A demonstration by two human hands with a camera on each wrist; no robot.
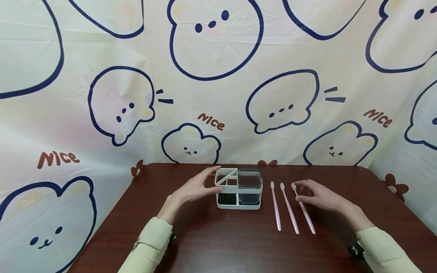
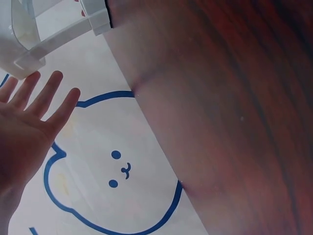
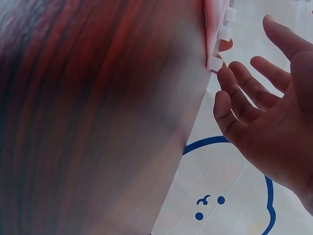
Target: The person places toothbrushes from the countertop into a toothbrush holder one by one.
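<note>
In the head view a white toothbrush holder (image 1: 239, 207) with divided slots and a clear cup (image 1: 249, 179) stands toward the table's back. My left hand (image 1: 194, 186) spreads at its left end, thumb at the front corner and a finger at the back corner. The left wrist view shows fairly straight fingers of the left hand (image 2: 29, 127) touching the holder (image 2: 58, 39). Three pink toothbrushes lie side by side: a left one (image 1: 275, 208), a middle one (image 1: 289, 209) and a right one (image 1: 307, 217). Over the right one's head hovers my right hand (image 1: 322, 195), thumb and fingers apart.
The dark brown wooden table (image 1: 218, 242) has its back edge just behind the holder. A pale cloth (image 1: 235, 98) printed with cartoon faces hangs behind and at both sides.
</note>
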